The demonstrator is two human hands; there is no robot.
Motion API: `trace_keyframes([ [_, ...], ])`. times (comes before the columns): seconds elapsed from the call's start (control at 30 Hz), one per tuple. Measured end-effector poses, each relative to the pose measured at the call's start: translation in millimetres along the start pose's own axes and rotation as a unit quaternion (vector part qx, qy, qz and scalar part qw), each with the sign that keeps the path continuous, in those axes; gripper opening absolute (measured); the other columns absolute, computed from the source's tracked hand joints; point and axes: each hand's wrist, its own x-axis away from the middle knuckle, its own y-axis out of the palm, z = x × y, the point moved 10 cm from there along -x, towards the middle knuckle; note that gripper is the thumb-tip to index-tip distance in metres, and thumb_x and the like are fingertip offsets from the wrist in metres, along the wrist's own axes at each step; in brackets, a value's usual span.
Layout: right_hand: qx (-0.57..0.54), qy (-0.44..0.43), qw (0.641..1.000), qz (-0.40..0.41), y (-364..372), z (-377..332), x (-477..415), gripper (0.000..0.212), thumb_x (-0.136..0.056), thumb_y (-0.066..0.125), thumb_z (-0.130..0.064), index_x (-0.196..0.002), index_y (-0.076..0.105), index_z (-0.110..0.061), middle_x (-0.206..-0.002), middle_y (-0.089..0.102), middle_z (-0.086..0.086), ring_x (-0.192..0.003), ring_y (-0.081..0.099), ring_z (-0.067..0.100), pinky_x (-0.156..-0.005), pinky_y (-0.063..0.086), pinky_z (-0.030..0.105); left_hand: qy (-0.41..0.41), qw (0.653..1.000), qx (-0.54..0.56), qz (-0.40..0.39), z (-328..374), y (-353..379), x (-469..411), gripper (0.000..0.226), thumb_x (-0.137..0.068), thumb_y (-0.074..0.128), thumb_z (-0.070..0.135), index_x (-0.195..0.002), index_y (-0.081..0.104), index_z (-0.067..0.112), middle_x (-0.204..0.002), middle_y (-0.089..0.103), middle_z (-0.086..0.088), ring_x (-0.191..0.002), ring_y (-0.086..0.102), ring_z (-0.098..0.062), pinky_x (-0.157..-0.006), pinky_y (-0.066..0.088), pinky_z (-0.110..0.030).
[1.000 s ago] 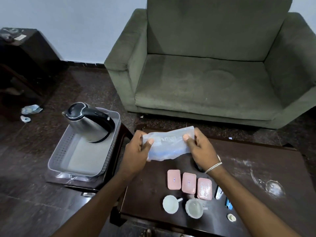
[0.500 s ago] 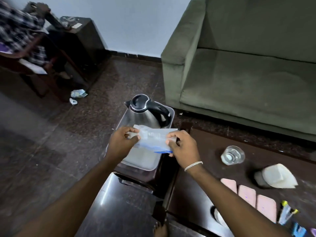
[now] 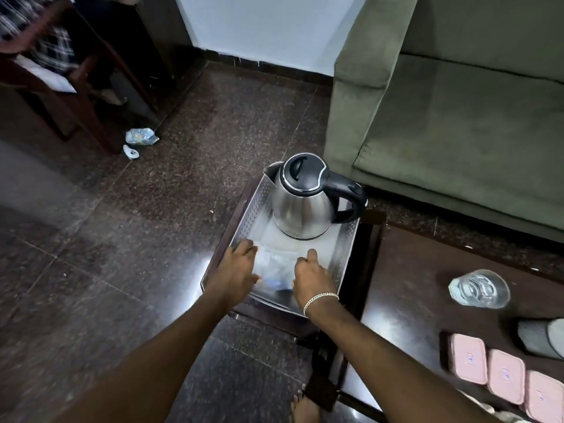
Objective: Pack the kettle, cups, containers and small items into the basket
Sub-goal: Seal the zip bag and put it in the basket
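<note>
A grey perforated basket (image 3: 345, 254) stands on a low dark stand left of the table. A steel kettle (image 3: 305, 206) with a black lid and handle sits in its far end. Both hands are down inside the near end, pressing a translucent plastic pouch (image 3: 274, 267) onto the basket floor. My left hand (image 3: 235, 270) holds the pouch's left end and my right hand (image 3: 311, 277), with a bracelet, holds its right end. On the dark table, three pink containers (image 3: 503, 377) lie in a row at the right edge, with a clear glass (image 3: 479, 288) beyond them.
A green sofa (image 3: 457, 117) fills the upper right, close behind the basket. A grey-white object (image 3: 540, 334) lies on the table at the right edge. A wooden chair (image 3: 61, 87) stands far left, with crumpled wrappers (image 3: 140, 137) on the dark stone floor. My bare toes (image 3: 302, 407) show below.
Both hands carried the pouch left from over the table, then lowered it into the near end of the basket. The view swung left and down with them.
</note>
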Motion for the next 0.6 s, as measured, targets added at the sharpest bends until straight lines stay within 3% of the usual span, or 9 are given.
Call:
trace_keyframes([
  [0.17,0.066,0.021,0.997,-0.039,15,8,-8,0.034,-0.081,0.060,0.003,-0.115,0.062,-0.004,-0.130,0.042,0.017,-0.101,0.066,0.038,-0.084,0.055,0.043,0.015,0.996,-0.077,-0.042,10,17,-13,0.055,-0.083,0.081,0.038,-0.123,0.057,0.008,-0.141,0.038,-0.006,-0.125,0.045,-0.034,-0.102,0.049,-0.044],
  [0.27,0.125,0.009,0.992,-0.015,9,5,-11,0.032,-0.084,0.062,-0.005,-0.115,0.065,-0.010,-0.131,0.039,0.014,-0.114,0.049,0.037,-0.086,0.052,0.043,0.036,0.980,-0.195,-0.030,22,11,-21,0.054,-0.083,0.077,0.044,-0.121,0.065,0.008,-0.140,0.036,-0.010,-0.125,0.039,-0.036,-0.099,0.046,-0.042],
  [0.33,0.163,-0.027,0.986,0.016,7,-5,-13,0.026,-0.087,0.061,-0.008,-0.112,0.067,-0.009,-0.130,0.040,0.013,-0.115,0.042,0.037,-0.089,0.046,0.044,0.054,0.969,-0.233,-0.054,32,17,-27,0.053,-0.087,0.076,0.034,-0.127,0.061,0.004,-0.137,0.038,-0.013,-0.125,0.042,-0.035,-0.100,0.046,-0.040],
  [0.47,0.118,-0.060,0.989,-0.062,26,-6,-23,0.042,-0.087,0.054,0.004,-0.128,0.048,-0.003,-0.131,0.046,0.017,-0.116,0.052,0.039,-0.090,0.049,0.048,-0.027,0.981,-0.122,-0.151,23,31,-36,0.059,-0.086,0.074,0.001,-0.133,0.038,0.006,-0.135,0.040,-0.018,-0.118,0.062,-0.039,-0.090,0.056,-0.043],
  [0.6,0.035,-0.032,0.992,-0.117,31,12,-35,0.057,-0.081,0.066,0.003,-0.132,0.041,-0.005,-0.132,0.046,0.016,-0.116,0.058,0.041,-0.095,0.048,0.044,-0.040,0.983,-0.055,-0.169,16,35,-42,0.064,-0.082,0.076,-0.003,-0.129,0.034,0.008,-0.136,0.040,-0.020,-0.118,0.063,-0.043,-0.090,0.052,-0.044],
])
